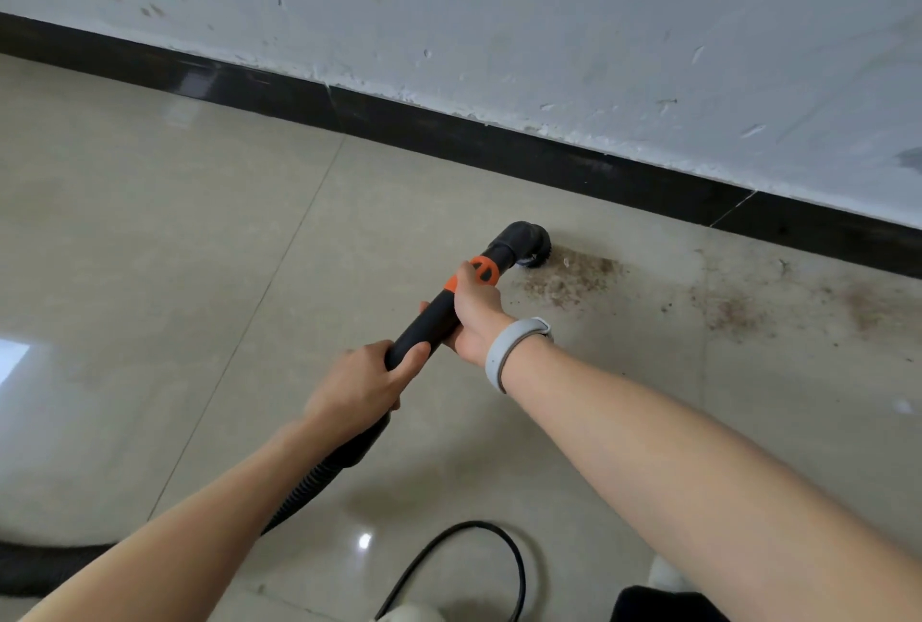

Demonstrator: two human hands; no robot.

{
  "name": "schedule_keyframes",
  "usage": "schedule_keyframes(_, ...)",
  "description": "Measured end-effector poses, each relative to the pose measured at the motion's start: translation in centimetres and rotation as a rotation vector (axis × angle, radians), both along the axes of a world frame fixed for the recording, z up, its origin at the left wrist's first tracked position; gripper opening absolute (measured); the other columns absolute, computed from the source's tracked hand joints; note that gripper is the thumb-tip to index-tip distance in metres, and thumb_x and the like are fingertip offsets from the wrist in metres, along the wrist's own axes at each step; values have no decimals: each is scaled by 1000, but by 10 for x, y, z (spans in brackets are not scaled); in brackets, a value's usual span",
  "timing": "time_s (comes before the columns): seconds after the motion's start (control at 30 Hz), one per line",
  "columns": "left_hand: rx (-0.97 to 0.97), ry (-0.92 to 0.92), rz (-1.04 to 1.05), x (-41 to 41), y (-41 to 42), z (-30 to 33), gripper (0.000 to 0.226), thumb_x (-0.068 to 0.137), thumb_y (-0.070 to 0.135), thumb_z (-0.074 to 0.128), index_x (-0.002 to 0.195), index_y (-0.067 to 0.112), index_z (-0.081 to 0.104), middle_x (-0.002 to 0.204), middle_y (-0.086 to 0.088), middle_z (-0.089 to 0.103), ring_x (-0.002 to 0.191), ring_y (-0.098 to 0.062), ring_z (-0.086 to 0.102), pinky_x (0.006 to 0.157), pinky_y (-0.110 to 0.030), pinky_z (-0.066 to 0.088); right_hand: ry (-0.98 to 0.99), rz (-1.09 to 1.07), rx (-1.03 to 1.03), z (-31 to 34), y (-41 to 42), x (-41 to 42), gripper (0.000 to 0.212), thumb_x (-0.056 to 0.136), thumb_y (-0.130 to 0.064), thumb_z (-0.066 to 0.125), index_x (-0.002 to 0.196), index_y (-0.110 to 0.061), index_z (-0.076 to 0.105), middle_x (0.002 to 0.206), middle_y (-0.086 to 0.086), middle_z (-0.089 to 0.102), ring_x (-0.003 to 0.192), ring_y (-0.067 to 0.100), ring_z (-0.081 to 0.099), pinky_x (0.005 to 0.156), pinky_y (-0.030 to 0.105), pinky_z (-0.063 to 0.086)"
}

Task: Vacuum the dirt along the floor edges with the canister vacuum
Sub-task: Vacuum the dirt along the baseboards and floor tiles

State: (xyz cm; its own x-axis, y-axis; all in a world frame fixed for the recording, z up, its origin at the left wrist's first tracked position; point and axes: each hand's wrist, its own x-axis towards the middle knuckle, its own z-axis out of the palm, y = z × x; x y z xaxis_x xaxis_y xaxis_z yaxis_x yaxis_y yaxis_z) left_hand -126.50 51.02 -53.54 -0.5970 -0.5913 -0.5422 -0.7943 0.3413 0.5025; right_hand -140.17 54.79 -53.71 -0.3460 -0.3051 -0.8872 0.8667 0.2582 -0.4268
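A black vacuum wand point(430, 317) with an orange collar point(483, 270) slants toward the wall. Its round brush nozzle point(529, 242) sits on the beige tile floor at the left end of a brown dirt patch point(574, 279). My right hand point(474, 312) grips the wand just below the orange collar. My left hand point(366, 379) grips its lower end, where the ribbed black hose point(294, 496) begins. More dirt point(738, 309) lies scattered to the right along the black baseboard point(499, 147). The canister itself is not in view.
A scuffed white wall point(549, 22) rises above the baseboard. The hose trails off to the lower left point(45, 566). A black power cord point(499, 551) loops on the floor near the bottom edge, beside a dark object point(663, 606) at the bottom right.
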Motion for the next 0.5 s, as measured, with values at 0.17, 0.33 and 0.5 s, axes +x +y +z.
schedule_keyframes(0.17,67,13,-111,-18,1,-4,43,91,57,41,73,19,54,63,2,68,60,-15,65,69,-32,54,4,-143,47,4,19,-13,43,100,-35,43,133,-10,36,110,10,50,74,24,63,70,38,54)
schedule_keyframes(0.33,37,-27,-303,-42,16,-7,50,90,62,36,84,17,58,72,2,70,72,-19,67,76,-34,53,-15,-337,66,8,50,-28,47,100,-33,45,140,-11,34,127,14,48,93,30,61,74,40,53)
schedule_keyframes(0.5,-27,-39,-422,-62,25,-9,56,88,67,32,85,17,57,80,-1,69,78,-22,65,76,-32,51,-13,-481,78,14,69,-39,47,99,-35,47,137,-11,35,120,15,48,89,30,60,79,42,51)
